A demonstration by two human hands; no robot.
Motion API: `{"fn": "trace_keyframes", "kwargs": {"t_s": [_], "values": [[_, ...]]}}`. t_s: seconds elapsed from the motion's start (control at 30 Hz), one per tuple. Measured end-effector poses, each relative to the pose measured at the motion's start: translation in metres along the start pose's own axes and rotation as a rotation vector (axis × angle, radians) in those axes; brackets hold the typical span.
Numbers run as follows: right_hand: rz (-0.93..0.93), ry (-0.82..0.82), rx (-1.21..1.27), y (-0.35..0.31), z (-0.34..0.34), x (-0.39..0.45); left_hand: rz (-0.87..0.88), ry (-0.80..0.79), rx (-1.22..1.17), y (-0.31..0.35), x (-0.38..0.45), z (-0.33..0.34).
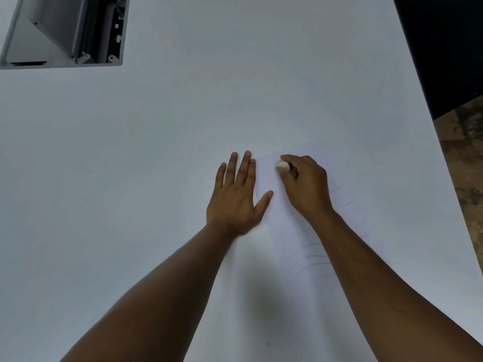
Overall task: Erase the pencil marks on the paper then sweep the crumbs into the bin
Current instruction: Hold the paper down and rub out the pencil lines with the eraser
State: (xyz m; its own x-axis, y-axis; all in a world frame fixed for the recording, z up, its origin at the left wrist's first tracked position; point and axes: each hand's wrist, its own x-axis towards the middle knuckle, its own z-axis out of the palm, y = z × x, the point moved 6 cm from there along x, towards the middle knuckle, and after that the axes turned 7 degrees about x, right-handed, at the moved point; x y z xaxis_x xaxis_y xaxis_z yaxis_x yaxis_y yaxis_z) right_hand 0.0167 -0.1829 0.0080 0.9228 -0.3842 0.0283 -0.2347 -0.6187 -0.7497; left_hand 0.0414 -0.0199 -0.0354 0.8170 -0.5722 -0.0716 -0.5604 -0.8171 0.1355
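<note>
A white sheet of paper (295,231) lies on the white table, right of centre, with faint curved pencil marks (308,259) near its lower part and more at its right side. My left hand (236,197) lies flat, fingers spread, pressing on the paper's left edge. My right hand (304,185) is closed around a small white eraser (282,165), whose tip touches the paper near its top. My right forearm covers part of the sheet.
The white table (130,178) fills most of the view. A grey open box-like bin (65,32) sits at the far left corner. The table's right edge runs diagonally, with dark floor (467,178) beyond it.
</note>
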Motion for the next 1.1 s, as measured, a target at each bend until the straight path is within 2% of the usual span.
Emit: {"fn": "trace_keyframes", "kwargs": {"t_s": [0.27,0.43,0.5,0.63,0.7,0.87,1.03,1.1], "values": [[-0.185,-0.198,-0.111,-0.023,0.025,-0.005,0.012,-0.02,0.013,0.0,0.001,0.001],[-0.038,-0.041,-0.227,0.008,-0.003,0.029,-0.013,-0.021,0.014,0.001,0.001,0.0],[-0.092,-0.105,-0.191,-0.002,0.004,0.022,-0.01,-0.018,0.013,0.0,0.001,0.0],[-0.263,-0.343,-0.114,-0.03,0.028,-0.013,0.012,-0.019,0.005,0.001,0.001,0.001],[-0.275,-0.298,-0.146,-0.027,0.024,-0.004,0.005,-0.013,0.012,0.0,0.001,0.0],[-0.136,-0.074,-0.231,-0.004,0.003,0.038,-0.016,-0.006,0.025,0.001,0.001,-0.001],[-0.249,-0.219,-0.185,-0.03,0.035,-0.002,0.004,0.002,0.016,0.001,0.001,-0.002],[-0.235,-0.139,-0.221,-0.022,0.026,0.009,-0.004,-0.004,0.025,0.001,0.001,-0.002]]}}
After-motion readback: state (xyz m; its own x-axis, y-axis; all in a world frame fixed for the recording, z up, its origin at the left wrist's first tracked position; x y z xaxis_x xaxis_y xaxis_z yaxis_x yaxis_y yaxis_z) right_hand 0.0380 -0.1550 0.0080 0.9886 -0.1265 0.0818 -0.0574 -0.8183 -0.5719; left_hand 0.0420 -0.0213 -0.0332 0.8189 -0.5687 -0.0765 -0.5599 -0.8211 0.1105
